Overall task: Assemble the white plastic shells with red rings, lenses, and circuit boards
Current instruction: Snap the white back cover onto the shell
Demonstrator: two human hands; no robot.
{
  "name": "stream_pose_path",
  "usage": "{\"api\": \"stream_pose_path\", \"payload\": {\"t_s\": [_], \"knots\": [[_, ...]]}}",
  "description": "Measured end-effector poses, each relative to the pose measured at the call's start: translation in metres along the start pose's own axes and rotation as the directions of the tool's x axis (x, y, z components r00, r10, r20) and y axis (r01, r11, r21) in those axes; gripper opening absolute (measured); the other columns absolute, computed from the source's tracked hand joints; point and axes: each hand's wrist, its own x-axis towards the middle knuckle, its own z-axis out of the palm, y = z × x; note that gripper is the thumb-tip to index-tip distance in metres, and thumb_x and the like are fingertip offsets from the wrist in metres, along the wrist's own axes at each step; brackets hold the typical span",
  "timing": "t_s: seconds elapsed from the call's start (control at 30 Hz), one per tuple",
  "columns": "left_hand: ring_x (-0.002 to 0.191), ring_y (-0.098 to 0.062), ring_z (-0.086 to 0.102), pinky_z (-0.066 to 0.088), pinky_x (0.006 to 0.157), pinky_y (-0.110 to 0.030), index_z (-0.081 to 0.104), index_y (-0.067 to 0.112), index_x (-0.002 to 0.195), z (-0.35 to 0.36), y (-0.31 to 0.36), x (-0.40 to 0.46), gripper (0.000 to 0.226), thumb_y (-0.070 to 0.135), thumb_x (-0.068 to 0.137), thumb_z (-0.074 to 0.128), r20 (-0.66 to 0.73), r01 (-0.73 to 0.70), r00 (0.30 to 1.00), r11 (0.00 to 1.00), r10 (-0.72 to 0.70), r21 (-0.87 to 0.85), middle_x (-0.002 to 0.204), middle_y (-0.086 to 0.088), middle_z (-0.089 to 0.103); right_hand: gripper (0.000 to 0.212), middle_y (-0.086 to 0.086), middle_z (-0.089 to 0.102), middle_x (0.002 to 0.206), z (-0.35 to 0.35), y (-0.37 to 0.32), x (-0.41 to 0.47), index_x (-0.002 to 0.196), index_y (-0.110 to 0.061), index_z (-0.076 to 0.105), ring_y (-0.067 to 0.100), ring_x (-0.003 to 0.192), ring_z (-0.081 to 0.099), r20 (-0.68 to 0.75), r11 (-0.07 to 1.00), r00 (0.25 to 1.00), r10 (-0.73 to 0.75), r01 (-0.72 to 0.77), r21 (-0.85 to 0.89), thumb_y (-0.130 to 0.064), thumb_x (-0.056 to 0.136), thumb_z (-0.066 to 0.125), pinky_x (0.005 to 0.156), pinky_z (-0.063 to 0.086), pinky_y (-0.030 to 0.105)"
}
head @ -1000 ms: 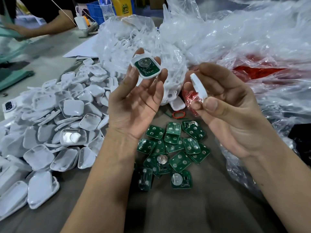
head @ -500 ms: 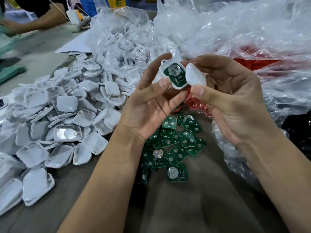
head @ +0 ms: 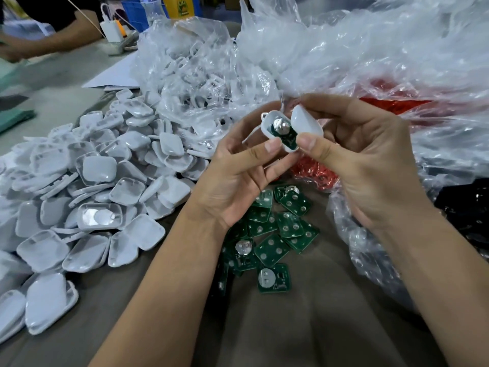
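Shell halves meet in the air between my hands, above the middle of the table, seen from my head camera looking down. My left hand [head: 235,178] pinches the open shell base [head: 267,125] between thumb and fingers, its hollow turned up toward me, with a green circuit board [head: 284,135] and a round silver cell seated inside. My right hand [head: 370,165] grips the white cover [head: 307,121] with thumb below and fingers curled over the top. The cover sits just right of the base, tilted, its lower edge touching the base's right rim like a half-open hinge. Closing it looks like a short swing leftward and down; the right hand is the nearer one for that.

Below my hands, loose circuit boards [head: 277,234] lie scattered on the brown table [head: 304,327]. A heap of white shells [head: 92,186] fills the table's left side. Crinkled clear bags [head: 370,49] crowd the far edge and right side, with red rings [head: 315,173] showing through one just under my right hand. Open room is mostly toward the near edge. Another person's arm reaches in at the far left corner.
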Motion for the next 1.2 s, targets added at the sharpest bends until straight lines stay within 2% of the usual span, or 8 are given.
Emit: {"api": "stream_pose_path", "payload": {"t_s": [0.43,0.6,0.73,0.87,0.93,1.03,1.13,1.2], "knots": [[0.101,-0.026,0.074,0.060,0.086,-0.033,0.066,0.012,0.112,0.004,-0.003,-0.001,0.046,-0.013,0.074,0.069,-0.004,-0.024,1.000,1.000,0.024,-0.011,0.110,-0.012,0.074,0.041,0.002,0.080,0.097,-0.003,-0.001,0.002,0.120,-0.007,0.071,0.011,0.085,0.074,-0.024,0.999,0.999,0.032,-0.032,0.034,-0.008,0.081,0.082,0.075,0.059,0.022],[0.100,-0.026,0.073,0.060,0.086,-0.033,0.065,0.011,0.114,0.003,-0.002,-0.002,0.048,-0.012,0.073,0.070,0.004,-0.025,1.000,1.000,0.025,-0.007,0.112,-0.014,0.072,0.044,0.005,0.080,0.105,-0.003,-0.003,0.002,0.120,-0.004,0.070,0.019,0.096,0.076,0.006,1.000,1.000,0.010,-0.011,0.010,-0.010,0.078,0.085,0.081,0.060,0.026],[0.103,-0.026,0.070,0.060,0.090,-0.033,0.060,0.010,0.118,0.003,-0.003,-0.002,0.047,-0.018,0.081,0.060,0.009,-0.021,1.000,0.999,0.020,0.036,0.114,-0.016,0.067,0.043,0.008,0.079,0.102,-0.001,-0.004,-0.001,0.118,-0.004,0.072,0.015,0.089,0.074,0.008,0.997,1.000,0.001,-0.001,-0.083,-0.006,0.078,0.087,0.077,0.060,0.025],[0.105,-0.026,0.068,0.058,0.095,-0.036,0.058,0.010,0.118,0.004,-0.004,-0.001,0.048,-0.017,0.079,0.061,0.004,-0.025,1.000,0.994,0.024,0.106,0.115,-0.015,0.065,0.041,0.012,0.076,0.114,-0.002,-0.005,-0.001,0.117,-0.002,0.071,0.046,0.093,0.068,0.032,0.986,0.999,-0.003,0.008,-0.168,-0.002,0.079,0.087,0.080,0.064,0.050],[0.108,-0.028,0.065,0.055,0.097,-0.038,0.058,0.011,0.118,0.004,-0.004,-0.001,0.048,-0.016,0.078,0.062,0.004,-0.029,1.000,0.990,0.029,0.135,0.116,-0.014,0.066,0.040,0.016,0.075,0.114,-0.004,-0.005,0.000,0.116,-0.003,0.072,0.051,0.094,0.066,0.047,0.984,0.999,0.009,-0.001,-0.179,-0.002,0.079,0.087,0.083,0.061,0.058],[0.108,-0.030,0.064,0.056,0.096,-0.039,0.060,0.012,0.117,0.004,-0.005,-0.001,0.049,-0.017,0.078,0.063,-0.001,-0.030,1.000,0.989,0.031,0.145,0.116,-0.014,0.066,0.039,0.039,0.065,0.108,-0.005,-0.007,0.000,0.114,-0.008,0.073,0.058,0.091,0.060,0.056,0.986,0.997,0.051,-0.042,-0.164,-0.003,0.078,0.087,0.085,0.053,0.073],[0.109,-0.030,0.065,0.056,0.098,-0.041,0.062,0.012,0.117,0.003,-0.006,-0.001,0.049,-0.017,0.078,0.063,0.001,-0.033,0.999,0.988,0.033,0.153,0.117,-0.015,0.068,0.038,0.045,0.059,0.108,-0.004,-0.012,-0.001,0.111,-0.014,0.075,0.051,0.086,0.061,0.067,0.986,0.993,0.092,-0.082,-0.147,-0.007,0.075,0.087,0.089,0.050,0.074],[0.108,-0.029,0.067,0.056,0.099,-0.041,0.062,0.012,0.117,0.004,-0.006,-0.001,0.049,-0.017,0.079,0.063,0.008,-0.037,0.999,0.986,0.036,0.162,0.116,-0.014,0.069,0.040,0.046,0.058,0.109,-0.003,-0.014,-0.002,0.110,-0.015,0.076,0.038,0.086,0.058,0.080,0.985,0.989,0.124,-0.113,-0.131,-0.009,0.074,0.089,0.090,0.054,0.065]]}}
